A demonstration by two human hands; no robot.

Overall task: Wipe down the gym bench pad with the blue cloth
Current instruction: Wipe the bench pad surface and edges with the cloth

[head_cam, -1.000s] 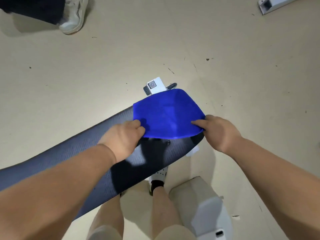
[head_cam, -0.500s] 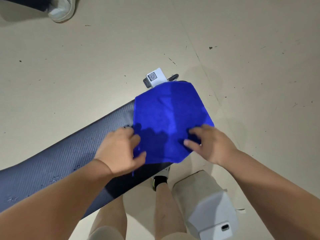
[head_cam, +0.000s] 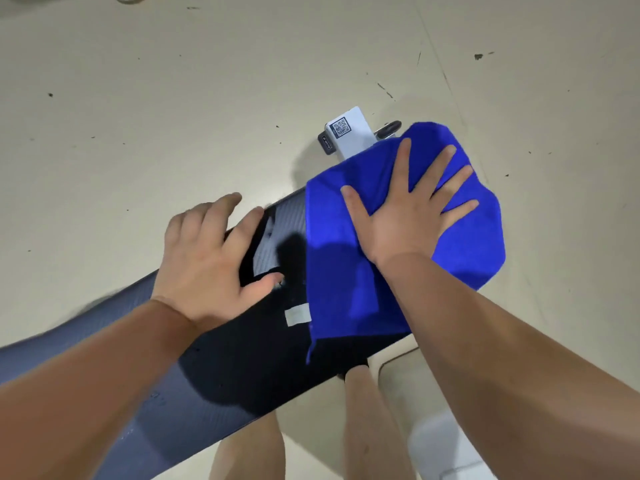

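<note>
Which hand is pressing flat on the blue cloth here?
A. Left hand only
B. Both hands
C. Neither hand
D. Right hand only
D: the right hand lies spread on the cloth, while the left hand rests on the bare bench pad beside it.

Draped over the far right end of the long dark padded gym bench pad (head_cam: 242,368): blue cloth (head_cam: 349,271). Flat on it, right hand (head_cam: 405,220); left hand (head_cam: 211,261) beside, on bare pad.
</note>
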